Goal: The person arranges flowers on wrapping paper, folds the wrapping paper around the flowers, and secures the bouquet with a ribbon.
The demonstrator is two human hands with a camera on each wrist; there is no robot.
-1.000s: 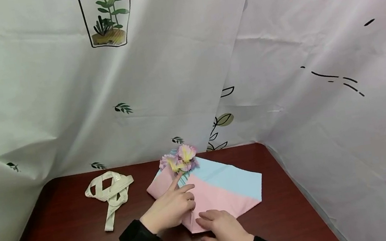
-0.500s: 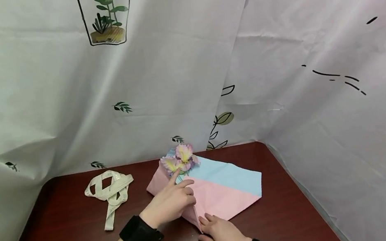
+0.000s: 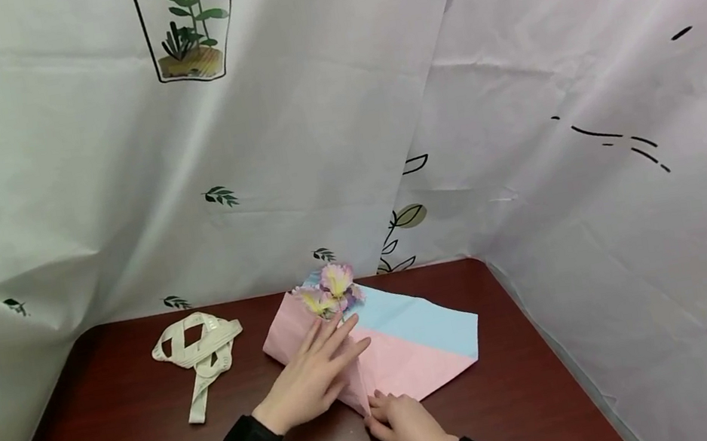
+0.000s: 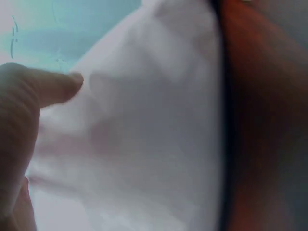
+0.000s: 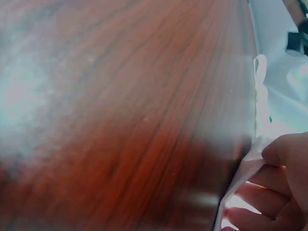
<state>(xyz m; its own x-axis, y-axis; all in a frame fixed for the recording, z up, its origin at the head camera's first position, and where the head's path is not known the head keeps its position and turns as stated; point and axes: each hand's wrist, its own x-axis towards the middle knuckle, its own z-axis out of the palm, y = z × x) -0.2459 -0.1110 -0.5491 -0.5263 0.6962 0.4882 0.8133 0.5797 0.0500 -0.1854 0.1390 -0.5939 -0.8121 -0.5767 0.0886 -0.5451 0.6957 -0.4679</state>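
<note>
Left hand [image 3: 309, 381]: your straight fingers spread across pink-and-blue paper [image 3: 409, 366].
Right hand [image 3: 408, 426]: you pinched its near tip.
Flowers [image 3: 338, 284]: showed only in head view, by the surface's [image 3: 524, 401] far edge.

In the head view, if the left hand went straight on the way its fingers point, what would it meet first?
Probably the flowers, just beyond the fingertips of the left hand; exact depth over the pink-and-blue sheet is unclear.
</note>
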